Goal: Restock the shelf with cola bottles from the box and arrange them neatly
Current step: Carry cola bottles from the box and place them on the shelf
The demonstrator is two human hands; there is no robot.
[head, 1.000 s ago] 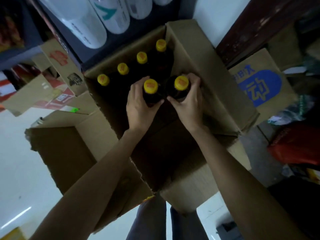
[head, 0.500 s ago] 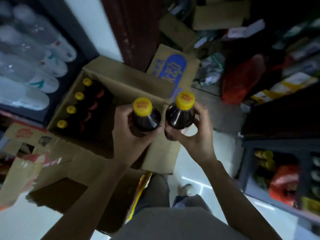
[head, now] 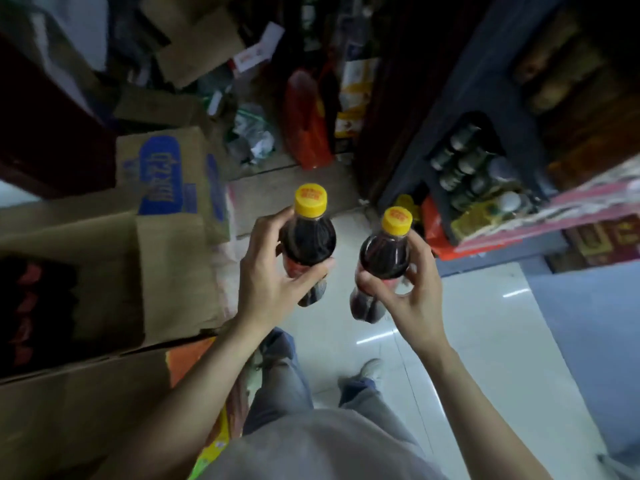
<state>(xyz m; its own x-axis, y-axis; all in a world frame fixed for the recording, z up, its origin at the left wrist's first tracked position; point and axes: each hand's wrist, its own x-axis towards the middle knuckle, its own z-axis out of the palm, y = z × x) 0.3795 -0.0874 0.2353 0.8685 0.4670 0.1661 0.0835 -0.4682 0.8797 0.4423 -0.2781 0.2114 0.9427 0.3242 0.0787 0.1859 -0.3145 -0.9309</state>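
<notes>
My left hand [head: 268, 282] grips one dark cola bottle [head: 308, 237] with a yellow cap, upright, at chest height over the floor. My right hand [head: 407, 292] grips a second yellow-capped cola bottle [head: 386, 252] just to the right of it; the two bottles are apart. The open cardboard box [head: 173, 268] stands at the left, its dark inside showing red bottle labels. A dark blue shelf [head: 485, 98] with cans and packets on it rises at the upper right.
A blue-printed carton [head: 162, 168] leans behind the box. Flattened cardboard, a red bag [head: 306, 129] and loose packaging crowd the floor ahead. Pale glossy tiles [head: 485, 341] lie under my feet between box and shelf. More cardboard [head: 69, 410] lies at lower left.
Both hands lifted a bottle each out of the box and carried them rightward. My view swung from the box toward the shelf, and the bottles have drawn apart.
</notes>
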